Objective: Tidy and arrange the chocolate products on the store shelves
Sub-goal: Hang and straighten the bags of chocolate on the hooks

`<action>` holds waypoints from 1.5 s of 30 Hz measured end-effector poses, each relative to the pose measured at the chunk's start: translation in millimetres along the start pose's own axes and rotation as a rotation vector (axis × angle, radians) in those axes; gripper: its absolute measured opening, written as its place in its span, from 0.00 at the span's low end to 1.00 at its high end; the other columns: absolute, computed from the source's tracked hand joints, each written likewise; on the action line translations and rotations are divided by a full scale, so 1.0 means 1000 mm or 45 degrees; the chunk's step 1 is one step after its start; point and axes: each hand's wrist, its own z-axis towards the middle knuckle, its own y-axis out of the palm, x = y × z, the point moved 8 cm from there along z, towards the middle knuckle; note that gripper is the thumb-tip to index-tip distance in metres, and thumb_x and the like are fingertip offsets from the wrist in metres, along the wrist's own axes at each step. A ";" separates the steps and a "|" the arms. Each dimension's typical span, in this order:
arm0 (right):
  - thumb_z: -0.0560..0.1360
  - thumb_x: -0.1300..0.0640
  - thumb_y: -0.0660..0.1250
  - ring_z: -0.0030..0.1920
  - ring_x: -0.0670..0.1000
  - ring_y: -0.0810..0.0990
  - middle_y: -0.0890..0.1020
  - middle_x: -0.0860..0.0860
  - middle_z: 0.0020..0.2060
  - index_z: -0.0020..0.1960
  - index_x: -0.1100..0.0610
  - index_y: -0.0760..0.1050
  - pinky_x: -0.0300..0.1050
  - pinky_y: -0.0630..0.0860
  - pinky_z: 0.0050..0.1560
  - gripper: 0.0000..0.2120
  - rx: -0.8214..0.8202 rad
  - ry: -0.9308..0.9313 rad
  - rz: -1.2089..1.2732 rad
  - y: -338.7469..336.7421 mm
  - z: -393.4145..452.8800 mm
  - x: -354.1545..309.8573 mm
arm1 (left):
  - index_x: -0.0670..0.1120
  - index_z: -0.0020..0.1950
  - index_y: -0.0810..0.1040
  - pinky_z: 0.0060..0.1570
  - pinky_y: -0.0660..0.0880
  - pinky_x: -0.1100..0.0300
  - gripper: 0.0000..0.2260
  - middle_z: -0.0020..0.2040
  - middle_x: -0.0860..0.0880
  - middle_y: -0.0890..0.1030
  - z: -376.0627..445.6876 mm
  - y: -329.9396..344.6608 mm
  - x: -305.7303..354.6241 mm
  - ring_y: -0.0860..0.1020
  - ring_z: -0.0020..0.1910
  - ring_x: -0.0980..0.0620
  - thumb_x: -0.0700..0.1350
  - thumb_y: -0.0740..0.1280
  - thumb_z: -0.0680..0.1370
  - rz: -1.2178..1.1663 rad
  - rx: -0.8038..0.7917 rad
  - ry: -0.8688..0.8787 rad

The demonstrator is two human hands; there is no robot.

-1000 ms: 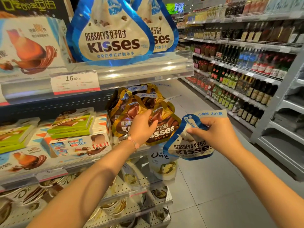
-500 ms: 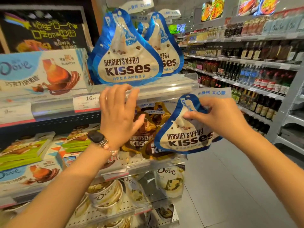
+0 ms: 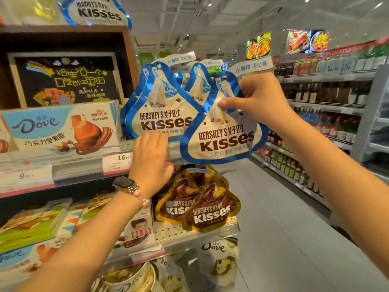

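Note:
My right hand [image 3: 260, 98] pinches the top of a blue-and-white Kisses bag [image 3: 223, 135] and holds it up in front of the shelf end. Behind it, several matching blue Kisses bags [image 3: 160, 110] stand on the middle shelf. My left hand [image 3: 152, 163], with a watch on its wrist, lies at the lower edge of those bags and the clear shelf rail; its fingertips are hidden, curled over the rail. Brown-and-gold Kisses bags [image 3: 202, 203] stand on the shelf below.
Dove boxes [image 3: 59, 127] fill the shelf to the left, above price tags [image 3: 116, 161]. Green and white chocolate boxes [image 3: 37, 224] lie lower left. Dove pouches and tubs [image 3: 219, 258] sit at the bottom. The aisle floor [image 3: 284, 239] runs right, past bottle shelves [image 3: 328, 114].
My right hand has lifted the blue bag from waist height up to the middle shelf. My left hand left the brown bags and rose to the blue bags' lower edge.

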 end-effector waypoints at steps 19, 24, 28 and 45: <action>0.66 0.47 0.76 0.27 0.46 0.68 0.76 0.52 0.26 0.32 0.60 0.77 0.43 0.65 0.30 0.17 0.067 -0.015 0.012 0.013 0.082 0.006 | 0.45 0.53 0.71 0.46 0.70 0.58 0.29 0.42 0.51 0.73 -0.003 -0.001 0.000 0.67 0.43 0.53 0.36 0.74 0.54 -0.096 0.123 -0.023; 0.66 0.50 0.76 0.26 0.47 0.70 0.75 0.48 0.25 0.28 0.55 0.74 0.44 0.68 0.29 0.16 -0.018 0.012 0.021 0.028 0.076 0.010 | 0.46 0.54 0.68 0.49 0.63 0.61 0.28 0.43 0.50 0.73 -0.003 0.003 -0.002 0.65 0.45 0.52 0.36 0.71 0.56 -0.092 0.105 -0.052; 0.56 0.34 0.73 0.32 0.62 0.79 0.81 0.62 0.34 0.37 0.66 0.78 0.57 0.77 0.34 0.34 -0.065 0.014 0.056 0.034 0.073 0.021 | 0.43 0.52 0.71 0.50 0.61 0.61 0.25 0.44 0.49 0.74 -0.002 0.004 -0.003 0.66 0.45 0.51 0.34 0.70 0.56 -0.087 0.088 -0.094; 0.72 0.53 0.72 0.39 0.47 0.80 0.76 0.47 0.58 0.63 0.53 0.71 0.40 0.78 0.40 0.22 0.250 -0.096 0.310 0.034 0.036 0.033 | 0.42 0.58 0.72 0.56 0.63 0.58 0.26 0.49 0.47 0.76 -0.005 -0.002 0.001 0.69 0.50 0.50 0.40 0.73 0.62 0.050 -0.019 -0.022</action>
